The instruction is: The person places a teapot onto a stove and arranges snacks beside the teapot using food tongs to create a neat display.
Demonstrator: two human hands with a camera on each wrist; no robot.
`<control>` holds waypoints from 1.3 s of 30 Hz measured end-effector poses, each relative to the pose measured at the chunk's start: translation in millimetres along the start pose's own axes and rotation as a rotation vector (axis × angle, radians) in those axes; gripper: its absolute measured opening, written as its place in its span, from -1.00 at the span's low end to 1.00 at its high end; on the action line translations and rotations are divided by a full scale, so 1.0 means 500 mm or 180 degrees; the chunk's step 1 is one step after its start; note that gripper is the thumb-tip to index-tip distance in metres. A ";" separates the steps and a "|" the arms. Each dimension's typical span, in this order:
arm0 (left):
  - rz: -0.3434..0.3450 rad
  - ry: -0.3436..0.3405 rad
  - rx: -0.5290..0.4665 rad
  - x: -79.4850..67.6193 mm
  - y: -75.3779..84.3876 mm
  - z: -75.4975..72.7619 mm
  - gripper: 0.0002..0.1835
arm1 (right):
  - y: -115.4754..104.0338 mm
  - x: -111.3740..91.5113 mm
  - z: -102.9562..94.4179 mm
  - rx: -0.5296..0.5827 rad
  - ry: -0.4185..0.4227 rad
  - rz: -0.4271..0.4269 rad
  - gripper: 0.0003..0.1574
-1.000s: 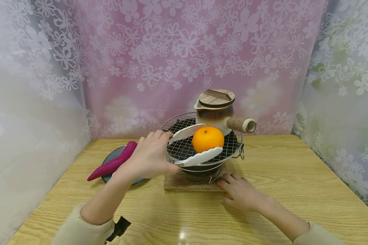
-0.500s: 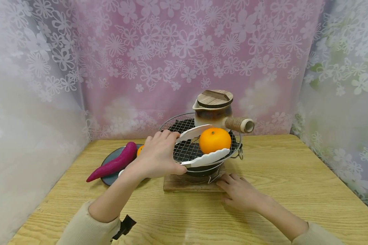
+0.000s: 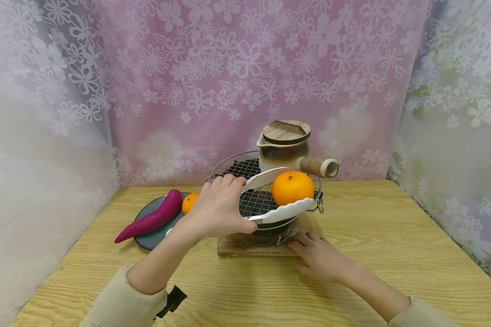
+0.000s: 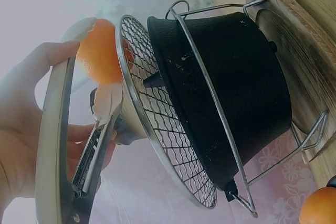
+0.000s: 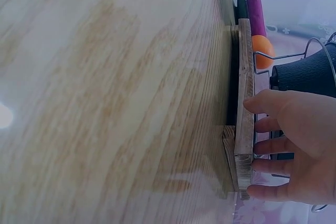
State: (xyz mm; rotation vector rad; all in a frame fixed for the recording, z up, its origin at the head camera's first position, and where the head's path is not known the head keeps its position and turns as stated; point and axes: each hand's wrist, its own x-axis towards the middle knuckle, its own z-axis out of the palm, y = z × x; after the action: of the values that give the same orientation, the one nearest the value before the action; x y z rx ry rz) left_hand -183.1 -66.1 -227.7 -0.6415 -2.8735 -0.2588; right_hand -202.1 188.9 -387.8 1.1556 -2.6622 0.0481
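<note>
My left hand (image 3: 218, 206) grips kitchen tongs (image 4: 55, 129) with white scalloped tips. Between these tips sits an orange (image 3: 293, 188) with a small green stem spot, at the right part of the round wire mesh (image 3: 251, 200). Whether the orange rests on the mesh or hangs just above it, I cannot tell. Beneath the mesh is a black stove bowl (image 4: 226, 87) in a wire frame, standing on a wooden board (image 3: 245, 247). My right hand (image 3: 321, 256) touches the board's right front corner, fingers nearly straight in the right wrist view.
A clay teapot (image 3: 284, 156) with a wooden lid and a side handle stands at the back of the mesh. On the left, a dark plate (image 3: 147, 211) bears a long purple vegetable (image 3: 155, 218), a smaller orange fruit (image 3: 189, 202) and a partly hidden white item (image 3: 169, 231).
My left hand has shifted right, carrying the tongs and the orange toward the mesh's right rim. The smaller orange fruit on the plate has come into view. My right hand stays put.
</note>
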 end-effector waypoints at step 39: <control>-0.0074 -0.0089 0.0144 0.010 0.001 0.018 -0.12 | -0.001 0.000 0.005 -0.0019 -0.0030 0.0077 -0.52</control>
State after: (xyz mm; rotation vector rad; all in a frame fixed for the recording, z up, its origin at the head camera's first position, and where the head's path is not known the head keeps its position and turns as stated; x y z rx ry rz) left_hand -188.5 -61.7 -235.1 -0.6085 -2.9059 -0.1891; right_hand -202.3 188.2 -390.5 1.1246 -2.6828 0.0392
